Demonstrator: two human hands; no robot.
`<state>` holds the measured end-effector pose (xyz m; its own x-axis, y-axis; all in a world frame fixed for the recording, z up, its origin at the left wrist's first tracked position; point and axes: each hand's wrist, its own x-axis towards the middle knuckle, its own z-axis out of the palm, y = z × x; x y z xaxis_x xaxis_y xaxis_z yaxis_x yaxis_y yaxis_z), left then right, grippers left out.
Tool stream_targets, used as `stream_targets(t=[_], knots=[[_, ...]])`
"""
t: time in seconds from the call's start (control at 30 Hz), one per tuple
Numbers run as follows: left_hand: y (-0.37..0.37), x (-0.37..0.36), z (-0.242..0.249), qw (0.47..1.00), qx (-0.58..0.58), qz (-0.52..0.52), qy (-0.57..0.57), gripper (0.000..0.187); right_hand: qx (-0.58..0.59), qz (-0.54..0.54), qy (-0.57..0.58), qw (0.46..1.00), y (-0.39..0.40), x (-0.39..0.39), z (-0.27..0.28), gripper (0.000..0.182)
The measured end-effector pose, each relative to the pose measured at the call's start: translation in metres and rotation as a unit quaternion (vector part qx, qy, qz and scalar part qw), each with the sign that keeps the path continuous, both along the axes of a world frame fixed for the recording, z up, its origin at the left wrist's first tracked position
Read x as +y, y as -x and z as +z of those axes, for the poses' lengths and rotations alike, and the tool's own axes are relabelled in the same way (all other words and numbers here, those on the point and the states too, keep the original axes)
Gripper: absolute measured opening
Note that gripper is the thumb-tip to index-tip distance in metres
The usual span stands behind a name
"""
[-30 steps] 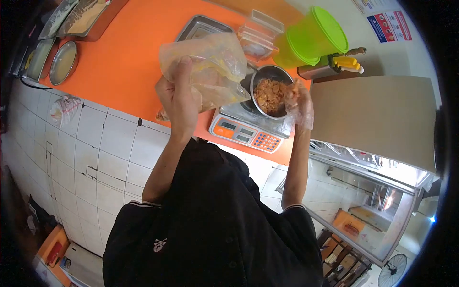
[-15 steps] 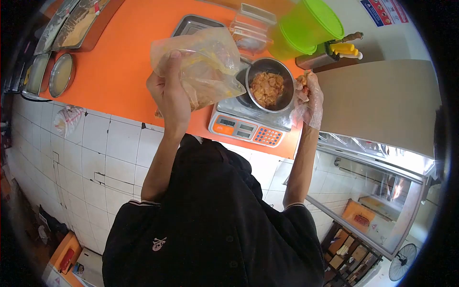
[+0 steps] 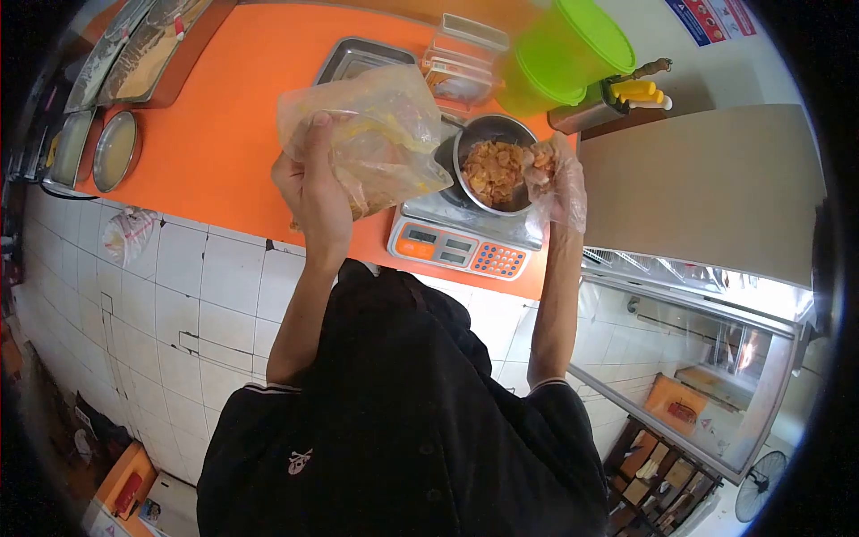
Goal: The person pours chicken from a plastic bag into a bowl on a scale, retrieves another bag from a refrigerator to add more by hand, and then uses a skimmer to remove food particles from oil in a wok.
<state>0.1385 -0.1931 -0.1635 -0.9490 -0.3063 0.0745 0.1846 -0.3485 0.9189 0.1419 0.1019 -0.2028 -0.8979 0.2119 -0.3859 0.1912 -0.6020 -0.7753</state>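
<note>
My left hand (image 3: 320,201) grips a clear plastic bag (image 3: 385,121), thumb on the near face; the bag's inside is smeared yellow, with brownish contents low down. A thin clear glove covers my right hand (image 3: 567,192), whose fingers are closed around some marinated meat pieces (image 3: 542,167) at the right rim of a metal bowl (image 3: 480,125). More of the same orange-brown meat (image 3: 492,170) lies inside that bowl. Beneath it is a digital scale (image 3: 461,253) with an orange and silver front; its readout is too small to read.
Behind the bag lies a metal tray (image 3: 344,55). Clear plastic containers (image 3: 461,76) and green lidded tubs (image 3: 573,49) stand at the back, beside a knife holder (image 3: 589,115). Coated trays (image 3: 148,67) and a round bowl (image 3: 116,150) occupy the counter's left end. A beige cabinet (image 3: 698,183) borders the right.
My right hand has moved left with its meat, from beside the bowl to over its right rim. My left hand still holds the bag, slightly lower.
</note>
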Motion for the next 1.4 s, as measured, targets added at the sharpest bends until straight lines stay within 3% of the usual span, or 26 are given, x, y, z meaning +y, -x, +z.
stream_targets(t=[0.23,0.43,0.5,0.57,0.63,0.77,0.93,1.27,1.4], knots=[[-0.002,-0.002,0.001,1.000,0.000,-0.005,-0.001,0.028,0.033,0.088,-0.102,0.990,-0.003,-0.014,0.033,0.016],[-0.003,0.011,0.007,0.999,0.013,-0.010,-0.033,0.028,0.168,0.221,-0.318,0.907,-0.006,-0.107,0.113,0.016],[-0.003,0.016,0.012,0.998,0.020,-0.016,-0.050,0.028,0.332,0.272,-0.481,0.764,0.015,-0.126,0.104,0.020],[-0.004,0.019,0.017,0.997,0.019,-0.034,-0.070,0.027,0.367,0.311,-0.606,0.634,0.028,-0.140,0.088,0.022],[-0.001,0.022,0.019,0.995,0.019,-0.040,-0.087,0.027,0.287,0.350,-0.700,0.553,0.036,-0.151,0.070,0.021],[0.003,0.023,0.016,0.998,0.034,-0.054,-0.009,0.028,0.198,0.532,-0.712,0.415,0.053,-0.156,0.103,0.021],[0.002,0.033,0.024,0.996,0.009,-0.070,-0.052,0.030,0.175,0.506,-0.724,0.434,0.077,-0.155,0.086,0.022],[-0.001,0.028,0.048,0.988,-0.001,-0.123,-0.097,0.035,0.125,0.419,-0.717,0.543,0.109,-0.129,0.059,0.024],[0.002,0.034,0.051,0.987,0.076,-0.138,-0.016,0.034,0.078,0.354,-0.722,0.590,0.091,-0.123,0.047,0.026]])
